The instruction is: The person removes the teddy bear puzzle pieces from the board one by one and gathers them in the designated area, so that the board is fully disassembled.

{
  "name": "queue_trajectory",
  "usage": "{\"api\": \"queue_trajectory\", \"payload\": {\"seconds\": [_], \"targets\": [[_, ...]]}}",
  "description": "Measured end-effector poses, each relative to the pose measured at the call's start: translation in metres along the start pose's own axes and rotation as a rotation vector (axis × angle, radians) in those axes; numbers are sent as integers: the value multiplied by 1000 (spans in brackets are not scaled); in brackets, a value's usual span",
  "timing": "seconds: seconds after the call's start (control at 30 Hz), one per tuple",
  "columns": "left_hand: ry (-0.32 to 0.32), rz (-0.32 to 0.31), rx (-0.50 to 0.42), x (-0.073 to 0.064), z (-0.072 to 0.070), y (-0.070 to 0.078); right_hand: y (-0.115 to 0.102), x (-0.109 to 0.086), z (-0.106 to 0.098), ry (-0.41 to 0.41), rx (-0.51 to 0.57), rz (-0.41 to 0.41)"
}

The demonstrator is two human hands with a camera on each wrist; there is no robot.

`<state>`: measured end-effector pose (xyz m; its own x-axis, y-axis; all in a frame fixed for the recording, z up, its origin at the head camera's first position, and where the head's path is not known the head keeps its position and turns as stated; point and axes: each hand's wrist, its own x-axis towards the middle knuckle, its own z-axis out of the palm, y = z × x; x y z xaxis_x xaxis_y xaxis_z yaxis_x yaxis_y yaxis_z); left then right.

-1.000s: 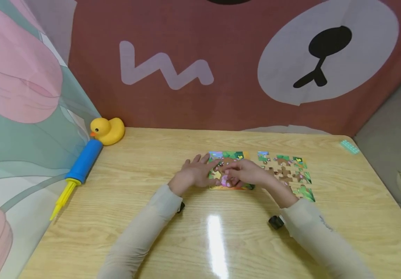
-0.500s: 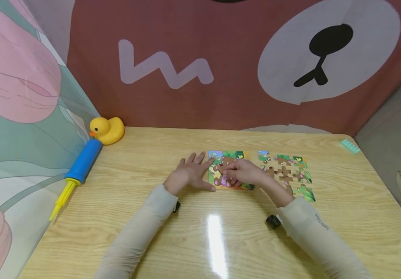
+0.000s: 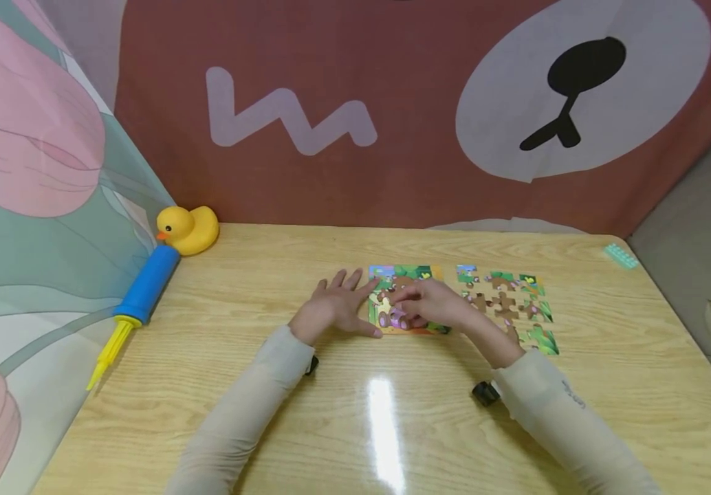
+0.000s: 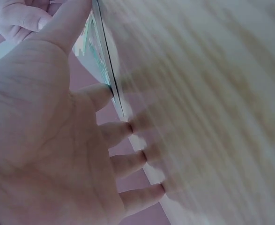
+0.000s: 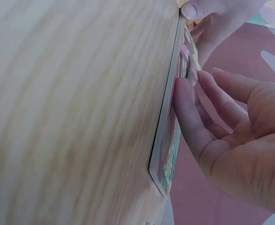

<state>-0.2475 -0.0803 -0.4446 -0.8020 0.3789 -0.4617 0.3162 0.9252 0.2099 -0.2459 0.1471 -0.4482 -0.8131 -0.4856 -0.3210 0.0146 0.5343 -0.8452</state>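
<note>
A bear-picture jigsaw board (image 3: 381, 271) lies on the table. In the head view my left hand (image 3: 335, 309) rests at its left side with fingers spread, thumb at the near left corner. The left wrist view shows that hand's fingertips touching the table and the board's edge. My right hand (image 3: 436, 302) is over the board's middle, fingers bent. In the right wrist view its fingertips pinch a tilted puzzle piece (image 5: 192, 63) with yellow and pink on it, at the board's surface. The right hand hides part of the picture.
Several loose puzzle pieces (image 3: 506, 308) lie right of the board. A yellow rubber duck (image 3: 188, 230) and a blue hand pump (image 3: 151, 278) sit along the left edge. A mint toy brick (image 3: 621, 256) lies at the far right corner. Printed cloth (image 3: 306, 192) hangs behind.
My left hand has drawn back left off the board's picture, its fingers spreading. The right hand stays nearly in place, while the yellow and pink piece beneath its fingers shows at a different angle.
</note>
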Motion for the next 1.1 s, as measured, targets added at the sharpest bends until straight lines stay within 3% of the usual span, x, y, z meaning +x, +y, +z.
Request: {"api": "queue_trajectory", "payload": {"seconds": [0.33, 0.53, 0.77, 1.1], "targets": [[-14, -1, 0, 0, 0, -1, 1, 4, 8, 95, 24, 38], [0, 5, -1, -1, 0, 0, 5, 3, 5, 96, 81, 44], [10, 9, 7, -2, -2, 1, 17, -8, -15, 70, 232, 74], [7, 8, 8, -2, -1, 1, 39, -36, -47, 103, 274, 109]]}}
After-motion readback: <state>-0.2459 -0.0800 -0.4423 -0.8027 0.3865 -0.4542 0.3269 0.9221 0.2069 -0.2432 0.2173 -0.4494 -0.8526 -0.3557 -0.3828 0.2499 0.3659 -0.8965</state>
